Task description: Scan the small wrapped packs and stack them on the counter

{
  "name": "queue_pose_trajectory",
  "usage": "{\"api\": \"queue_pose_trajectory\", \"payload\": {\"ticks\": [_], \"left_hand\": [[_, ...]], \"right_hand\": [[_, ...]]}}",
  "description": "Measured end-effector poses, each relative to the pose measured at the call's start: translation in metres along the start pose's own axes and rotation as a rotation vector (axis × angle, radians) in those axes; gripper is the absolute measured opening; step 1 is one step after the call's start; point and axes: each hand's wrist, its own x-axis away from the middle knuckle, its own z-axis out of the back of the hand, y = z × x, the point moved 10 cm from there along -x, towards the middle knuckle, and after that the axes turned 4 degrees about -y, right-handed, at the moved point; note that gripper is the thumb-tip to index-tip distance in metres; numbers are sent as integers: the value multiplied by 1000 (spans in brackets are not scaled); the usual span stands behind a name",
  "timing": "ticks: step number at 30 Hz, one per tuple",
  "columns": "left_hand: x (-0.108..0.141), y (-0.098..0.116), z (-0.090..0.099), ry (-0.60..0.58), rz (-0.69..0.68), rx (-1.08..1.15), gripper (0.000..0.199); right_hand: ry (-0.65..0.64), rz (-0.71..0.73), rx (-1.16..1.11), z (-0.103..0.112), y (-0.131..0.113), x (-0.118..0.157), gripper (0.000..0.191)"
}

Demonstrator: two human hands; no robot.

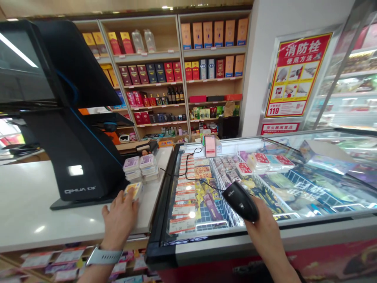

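Note:
My right hand (265, 230) grips a black handheld barcode scanner (240, 200) above the glass top of the freezer (250, 232); a thin black cable runs from it. My left hand (122, 214), with a light grey watch band on its wrist, is over the white counter (26, 220). Its fingertips touch a small flat pack with a yellow label (134, 190), while the thumb is spread away from it. Just behind that pack stand two stacks of clear plastic packs with purple labels (139, 165).
A black checkout terminal (85, 157) stands on the counter at the left. Red-and-white packs (269, 161) and an open carton (326, 157) lie on the freezer glass. Price tags (184, 210) line its left side. Shelves (150, 88) of boxes and bottles stand behind.

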Motion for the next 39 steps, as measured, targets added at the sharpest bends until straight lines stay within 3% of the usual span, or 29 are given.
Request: {"api": "queue_pose_trajectory", "payload": {"ticks": [6,10,13,15,18,23,25,28,33,39], "left_hand": [[-4,2,7,24,-31,62,46],[-8,20,23,80,-150,219,42],[-10,42,36,89,-208,405,37],[-13,60,38,27,-199,531,33],[-14,97,28,-160,-202,669,27],[-4,182,8,-429,-430,750,23],[0,211,0,-485,-503,725,22],[4,242,-7,-463,-589,688,24],[10,273,-8,-369,-756,717,34],[16,277,-9,-390,-781,788,33]], "right_hand": [[26,28,5,4,-5,0,38],[23,29,-12,5,-7,-1,38],[18,15,-12,6,-6,-1,39],[19,3,-12,6,-4,-1,39],[18,-5,-19,6,-2,-1,39],[20,-6,-44,10,-4,-2,41],[19,-9,-39,12,-5,-2,40],[24,-17,-20,14,-6,-3,39],[3,-34,-29,13,-4,-2,36],[-1,-52,-54,14,-4,0,36]]}}
